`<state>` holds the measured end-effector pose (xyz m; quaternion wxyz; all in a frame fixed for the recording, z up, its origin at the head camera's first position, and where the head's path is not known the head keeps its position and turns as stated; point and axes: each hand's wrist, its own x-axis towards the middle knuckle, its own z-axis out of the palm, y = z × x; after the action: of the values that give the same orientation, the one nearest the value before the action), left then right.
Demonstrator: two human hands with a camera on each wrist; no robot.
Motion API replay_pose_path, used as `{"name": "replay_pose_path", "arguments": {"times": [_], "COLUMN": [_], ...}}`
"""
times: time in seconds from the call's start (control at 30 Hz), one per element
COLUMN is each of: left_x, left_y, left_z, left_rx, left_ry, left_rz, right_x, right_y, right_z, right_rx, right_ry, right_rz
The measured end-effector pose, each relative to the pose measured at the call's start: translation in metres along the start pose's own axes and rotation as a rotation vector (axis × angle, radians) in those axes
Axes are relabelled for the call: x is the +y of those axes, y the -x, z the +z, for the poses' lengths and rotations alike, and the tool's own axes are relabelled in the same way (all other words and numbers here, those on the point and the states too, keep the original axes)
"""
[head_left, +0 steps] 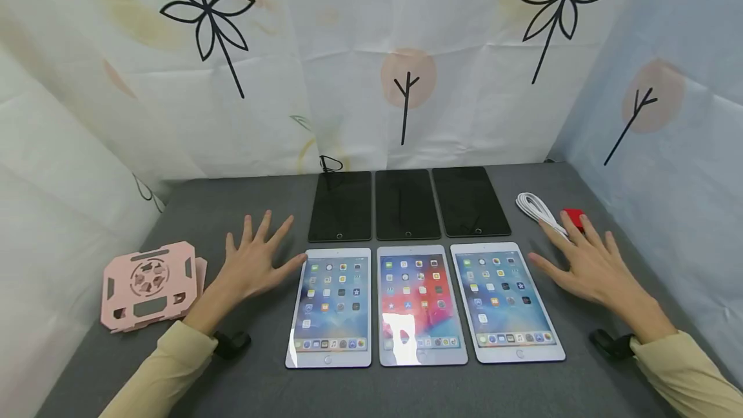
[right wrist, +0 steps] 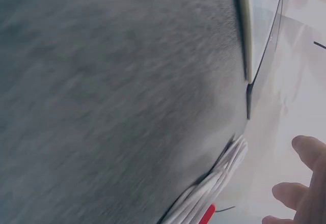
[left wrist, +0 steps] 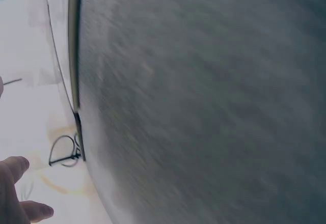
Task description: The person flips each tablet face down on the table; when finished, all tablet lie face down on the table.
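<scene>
My left hand (head_left: 252,268) is spread with straight fingers beside the left white tablet (head_left: 332,308); its thumb tip reaches that tablet's upper left corner, though contact is unclear. Spread fingers also show on my right hand (head_left: 592,269), to the right of the right white tablet (head_left: 506,302). Between those two tablets lies a middle white tablet (head_left: 420,305). All three screens are lit with app icons. Near the right fingertips are a coiled white cable (head_left: 536,208) and a red object (head_left: 574,217), partly hidden by the fingers. Neither hand holds anything.
Three dark tablets (head_left: 407,205) lie in a row behind the white ones. At the left, pink cut-out plates (head_left: 152,282) are stacked on the grey table (head_left: 261,366). Patterned white cloth (head_left: 348,31) hangs at the back and both sides.
</scene>
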<state>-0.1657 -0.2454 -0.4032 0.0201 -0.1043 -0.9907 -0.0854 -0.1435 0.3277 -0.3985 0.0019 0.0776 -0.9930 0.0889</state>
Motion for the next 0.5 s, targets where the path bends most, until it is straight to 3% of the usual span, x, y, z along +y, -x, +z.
{"name": "replay_pose_path", "arguments": {"times": [0.2,0.5], "left_x": [0.019,0.060], "left_y": [-0.016,-0.042], "left_z": [0.002,0.007], "left_rx": [-0.030,-0.083], "left_ry": [0.055,0.146], "left_rz": [0.021,0.049], "right_x": [-0.012,-0.034], "right_y": [-0.014,-0.042], "right_z": [0.001,0.000], "right_rx": [0.005,0.009], "right_ry": [-0.036,-0.086], "right_rz": [-0.016,-0.049]}}
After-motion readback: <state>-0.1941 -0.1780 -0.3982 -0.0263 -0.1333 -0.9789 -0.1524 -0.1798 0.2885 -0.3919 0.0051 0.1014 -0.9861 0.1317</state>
